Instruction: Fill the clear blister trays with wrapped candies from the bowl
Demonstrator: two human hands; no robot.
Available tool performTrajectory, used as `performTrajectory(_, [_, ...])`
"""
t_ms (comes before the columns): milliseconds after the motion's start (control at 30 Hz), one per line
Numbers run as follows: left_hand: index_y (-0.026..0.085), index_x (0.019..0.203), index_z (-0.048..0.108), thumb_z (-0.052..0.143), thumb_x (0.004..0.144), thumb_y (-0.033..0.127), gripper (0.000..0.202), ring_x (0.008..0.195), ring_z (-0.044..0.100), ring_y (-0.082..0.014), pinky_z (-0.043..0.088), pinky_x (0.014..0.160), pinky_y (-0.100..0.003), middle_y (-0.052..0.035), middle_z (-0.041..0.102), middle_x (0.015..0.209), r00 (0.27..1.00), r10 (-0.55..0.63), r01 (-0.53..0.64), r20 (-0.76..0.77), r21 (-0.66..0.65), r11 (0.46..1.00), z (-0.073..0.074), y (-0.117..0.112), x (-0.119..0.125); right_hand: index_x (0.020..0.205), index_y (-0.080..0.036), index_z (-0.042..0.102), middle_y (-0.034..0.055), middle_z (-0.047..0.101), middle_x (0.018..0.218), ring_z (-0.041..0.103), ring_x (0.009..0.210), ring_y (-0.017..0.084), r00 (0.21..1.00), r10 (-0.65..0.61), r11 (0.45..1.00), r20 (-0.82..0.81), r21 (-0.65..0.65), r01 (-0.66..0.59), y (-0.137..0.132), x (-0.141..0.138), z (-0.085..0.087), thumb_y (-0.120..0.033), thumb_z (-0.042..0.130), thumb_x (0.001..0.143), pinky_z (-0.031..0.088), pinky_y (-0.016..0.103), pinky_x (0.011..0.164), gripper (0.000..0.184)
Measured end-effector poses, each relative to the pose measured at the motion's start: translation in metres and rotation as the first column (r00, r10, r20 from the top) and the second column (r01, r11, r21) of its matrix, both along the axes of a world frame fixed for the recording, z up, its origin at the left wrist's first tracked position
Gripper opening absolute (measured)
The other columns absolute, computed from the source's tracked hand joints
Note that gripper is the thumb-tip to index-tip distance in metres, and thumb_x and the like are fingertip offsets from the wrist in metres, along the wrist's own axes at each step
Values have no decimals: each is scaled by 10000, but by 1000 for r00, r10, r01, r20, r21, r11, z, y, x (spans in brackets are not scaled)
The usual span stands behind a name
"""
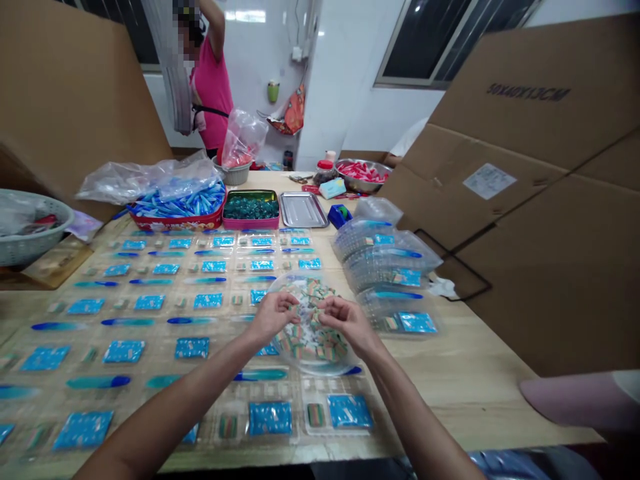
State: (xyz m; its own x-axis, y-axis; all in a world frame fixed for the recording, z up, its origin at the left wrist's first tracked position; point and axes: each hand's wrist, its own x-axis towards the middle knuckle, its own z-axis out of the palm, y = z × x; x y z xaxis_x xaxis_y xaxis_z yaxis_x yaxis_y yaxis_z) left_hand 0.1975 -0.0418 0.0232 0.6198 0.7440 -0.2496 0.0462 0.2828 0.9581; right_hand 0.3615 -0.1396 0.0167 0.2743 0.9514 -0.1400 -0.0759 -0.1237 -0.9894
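Both my hands are curled over a clear round bowl full of small striped erasers, which rests on the wooden table. My left hand is at the bowl's left rim, its fingers closed in a pinch. My right hand is just to the right, its fingers bent and closed over the erasers. What each hand holds is too small to make out. Around the bowl lie rows of clear blister trays with blue packets and blue pens in them.
A stack of filled blister trays stands to the right of the bowl. Behind the rows are a red tin of blue pens, a tin of green pieces and a metal tray. Cardboard sheets flank the table. A person in pink stands at the back.
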Motion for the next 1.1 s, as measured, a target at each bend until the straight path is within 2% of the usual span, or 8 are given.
performTrajectory(167, [115, 762, 638, 616, 586, 32, 196, 604, 620, -128, 510, 616, -248, -1, 623, 640, 998, 26, -19, 51, -126, 992, 3, -7, 1, 779, -184, 645, -20, 605, 611, 546, 554, 124, 1000, 20, 999, 14, 35, -20, 4, -13, 7, -422, 786, 619, 438, 255, 552, 319])
performTrajectory(333, [121, 688, 635, 603, 691, 165, 54, 611, 582, -114, 490, 580, -239, -12, 609, 668, 994, 68, -47, 82, -233, 971, 9, -16, 1, 800, -178, 678, -37, 569, 579, 518, 532, 112, 998, 49, 998, 38, 37, -51, 9, -23, 6, -427, 785, 614, 427, 253, 548, 329])
performTrajectory(533, [100, 767, 663, 793, 495, 207, 320, 566, 578, -114, 484, 589, -243, -19, 635, 627, 985, 1, 47, 172, -271, 961, 8, -18, -8, 879, -193, 654, -27, 602, 684, 521, 545, 104, 1000, 5, 999, -3, 41, -5, 10, -27, 7, -384, 809, 582, 439, 254, 557, 386])
performTrajectory(633, [94, 703, 674, 809, 522, 323, 322, 595, 583, -122, 498, 615, -261, -41, 638, 651, 981, -28, 77, 192, -253, 964, 8, -18, -13, 856, -194, 638, -30, 595, 666, 505, 533, 98, 1000, 15, 999, 21, 49, -16, 8, -29, 10, -389, 802, 600, 426, 245, 544, 361])
performTrajectory(733, [102, 655, 669, 806, 535, 370, 324, 567, 569, -119, 496, 601, -270, -31, 616, 622, 988, -43, 77, 149, -228, 971, 8, -18, -15, 891, -196, 619, -21, 611, 692, 527, 545, 109, 993, 97, 994, 62, 42, -99, 9, -31, 14, -399, 795, 612, 417, 244, 534, 386])
performTrajectory(900, [103, 627, 655, 804, 485, 283, 273, 552, 576, -134, 505, 612, -306, -21, 601, 585, 987, 1, 49, 162, -303, 952, 8, -16, -16, 896, -201, 594, -60, 543, 558, 485, 480, 109, 965, 202, 979, 165, -2, -204, 13, -30, 19, -389, 763, 653, 353, 229, 487, 351])
performTrajectory(1000, [106, 592, 628, 794, 477, 230, 236, 551, 581, -136, 500, 617, -302, -22, 601, 571, 982, 58, 9, 180, -352, 936, 10, -12, -18, 797, -196, 591, -29, 571, 604, 526, 547, 133, 960, 150, 987, 236, 22, -160, 13, -21, 22, -396, 724, 679, 390, 249, 535, 268])
performTrajectory(1100, [112, 603, 612, 782, 480, 181, 221, 553, 590, -138, 505, 640, -314, -10, 594, 569, 973, 138, -54, 183, -403, 913, 11, -9, -19, 693, -187, 592, 36, 626, 759, 586, 758, 193, 871, 34, 990, 490, 101, -96, 11, -17, 27, -380, 663, 729, 444, 303, 687, 209])
